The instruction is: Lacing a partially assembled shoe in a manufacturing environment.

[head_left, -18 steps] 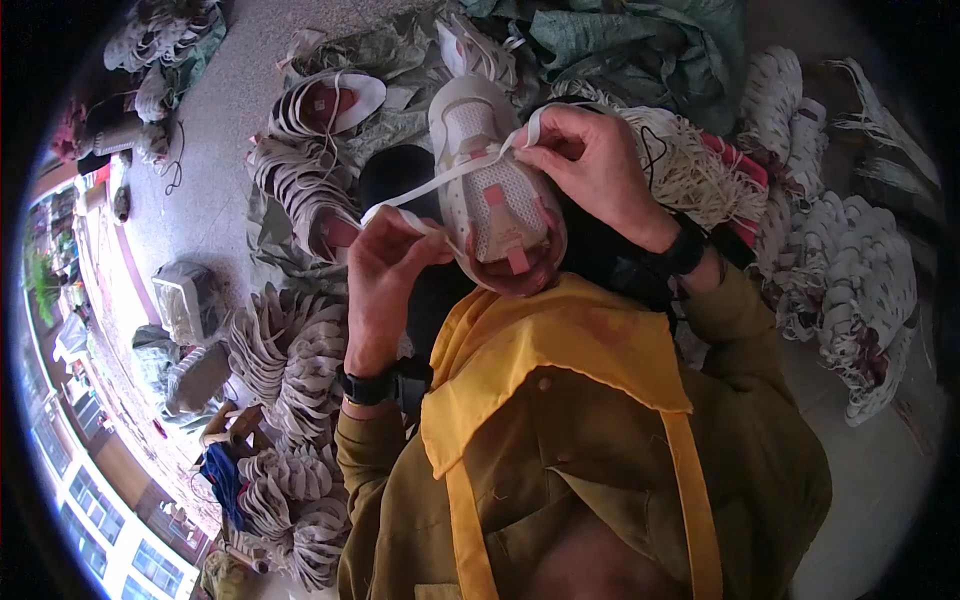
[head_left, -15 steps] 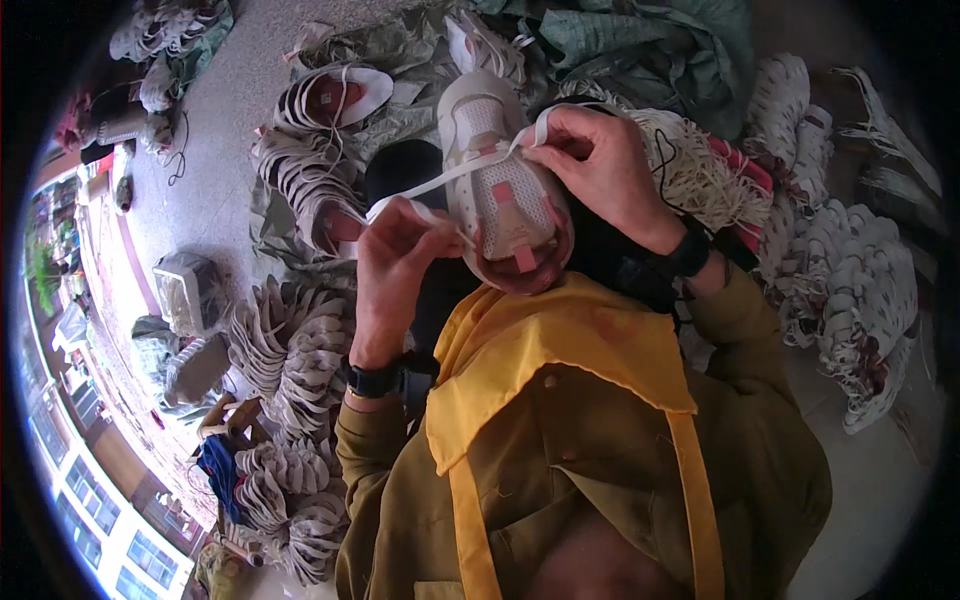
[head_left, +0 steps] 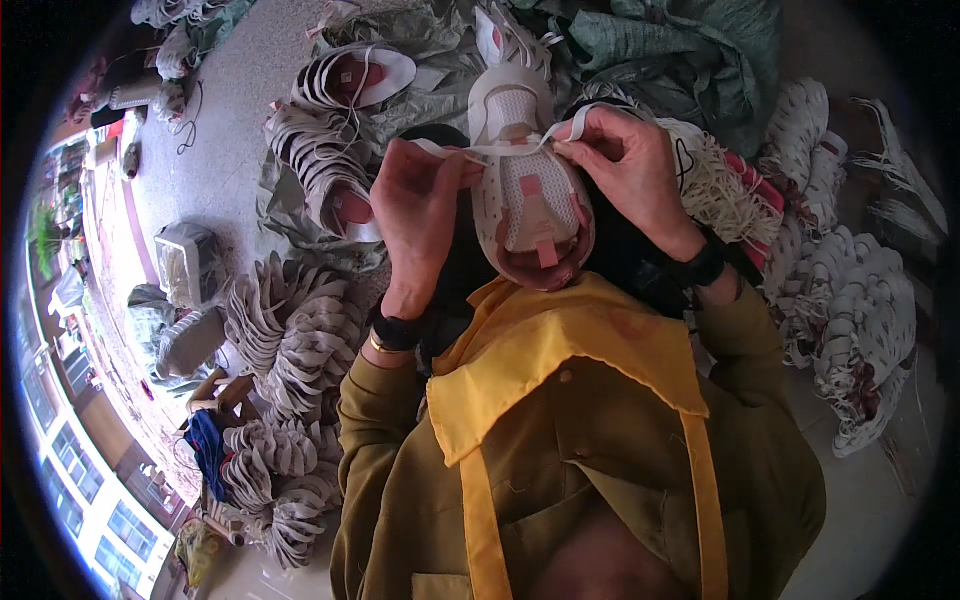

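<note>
The shoe (head_left: 527, 205) – pale mesh, rounded toe, pink tabs – lies over dark cloth (head_left: 628, 238), just beyond the yellow apron (head_left: 570, 325); left hand (head_left: 420, 205) and right hand (head_left: 632, 165) each pinch the flat white lace (head_left: 510, 150), drawn across it; the shoe's underside is hidden; ridged shoe stacks (head_left: 312, 160) crowd a crumpled sheet (head_left: 430, 72) on the speckled grey floor (head_left: 245, 110); glare washes out the room's left side.

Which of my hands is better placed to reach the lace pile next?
Probably your right hand: the lace pile lies beside it, while your left hand is across the shoe. Both hands hold the white lace, though.
</note>
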### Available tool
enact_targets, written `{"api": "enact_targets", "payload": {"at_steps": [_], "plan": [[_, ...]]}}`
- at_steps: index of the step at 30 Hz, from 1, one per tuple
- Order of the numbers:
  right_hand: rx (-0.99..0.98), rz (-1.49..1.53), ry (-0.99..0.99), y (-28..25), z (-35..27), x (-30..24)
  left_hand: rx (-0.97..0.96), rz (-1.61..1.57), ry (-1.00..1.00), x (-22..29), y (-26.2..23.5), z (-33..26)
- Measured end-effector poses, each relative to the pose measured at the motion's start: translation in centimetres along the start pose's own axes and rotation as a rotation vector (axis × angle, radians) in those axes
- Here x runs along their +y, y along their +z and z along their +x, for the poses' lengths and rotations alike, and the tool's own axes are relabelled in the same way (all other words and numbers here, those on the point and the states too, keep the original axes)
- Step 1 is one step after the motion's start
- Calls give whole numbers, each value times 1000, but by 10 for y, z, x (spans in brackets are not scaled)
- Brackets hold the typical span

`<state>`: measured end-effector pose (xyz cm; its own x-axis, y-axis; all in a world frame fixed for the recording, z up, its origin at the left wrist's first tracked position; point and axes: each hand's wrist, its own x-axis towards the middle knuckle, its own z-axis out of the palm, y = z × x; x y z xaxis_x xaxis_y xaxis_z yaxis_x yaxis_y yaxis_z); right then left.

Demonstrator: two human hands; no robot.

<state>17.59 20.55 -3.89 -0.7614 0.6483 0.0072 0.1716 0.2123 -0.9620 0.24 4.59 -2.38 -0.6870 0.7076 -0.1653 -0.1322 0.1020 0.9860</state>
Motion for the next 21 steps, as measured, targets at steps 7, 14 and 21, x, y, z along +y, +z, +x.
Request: {"api": "enact_targets", "payload": {"at_steps": [7,14,21], "plan": [[12,31,3,2,0,1,-5,105,54,3,4,-1],[19,-6,-7,1,-1,2,18,153,103,2,5,-1],[24,5,5,1,-2,-1,23,475,237,10,14,-6]]}}
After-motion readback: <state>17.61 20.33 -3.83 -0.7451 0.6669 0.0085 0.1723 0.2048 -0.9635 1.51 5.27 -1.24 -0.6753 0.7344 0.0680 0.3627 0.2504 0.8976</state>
